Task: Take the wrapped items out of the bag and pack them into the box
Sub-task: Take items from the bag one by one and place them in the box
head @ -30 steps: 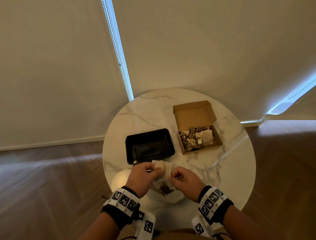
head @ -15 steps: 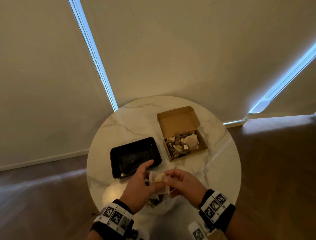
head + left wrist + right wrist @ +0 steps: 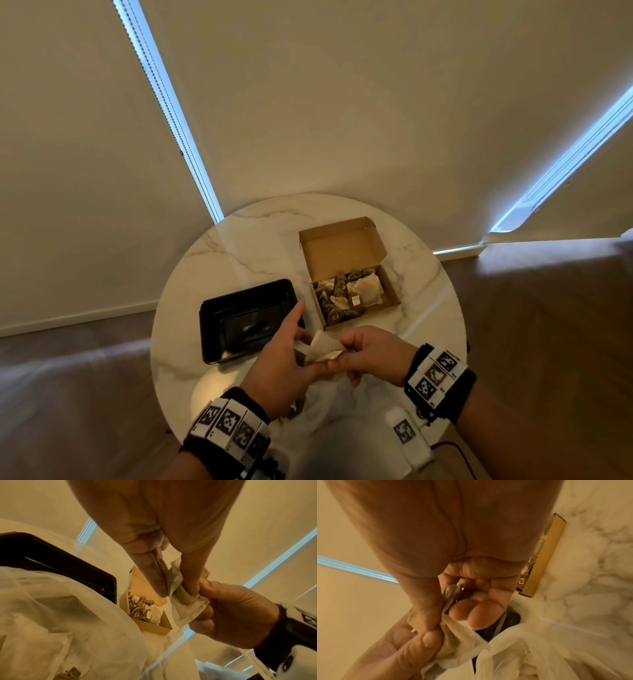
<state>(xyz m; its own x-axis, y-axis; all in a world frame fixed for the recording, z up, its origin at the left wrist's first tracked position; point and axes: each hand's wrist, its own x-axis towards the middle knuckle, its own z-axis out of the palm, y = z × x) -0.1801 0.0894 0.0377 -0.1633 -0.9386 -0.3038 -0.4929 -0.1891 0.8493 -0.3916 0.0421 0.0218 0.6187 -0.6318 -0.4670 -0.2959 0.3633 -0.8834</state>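
Both hands meet over the near edge of the worktop (image 3: 428, 329) and pinch one wrapped item (image 3: 323, 349) between them. Left fingers (image 3: 190, 582): the thumb presses the wrapper against the other fingers, while the forefinger stands out straight toward the tray (image 3: 246, 318). Right fingers (image 3: 476, 615): curled, with the thumb clamping the opposite side of the same wrapper. The left hand (image 3: 284, 363) and right hand (image 3: 373, 356) touch at the item, which is held clear of the surface, nearer the person than the box (image 3: 356, 294).

Below the hands lies the bag (image 3: 51, 615), thin, pale and translucent, crumpled on the worktop; a dark packet shows through it at the lower edge of the left wrist view. The box, of brown card, stands open beyond the right hand, lid flap tilted back, and already holds several wrapped items (image 3: 349, 294). The black tray sits just left of the box, beyond the left hand. Both wrists carry bands with black-and-white markers (image 3: 229, 425).
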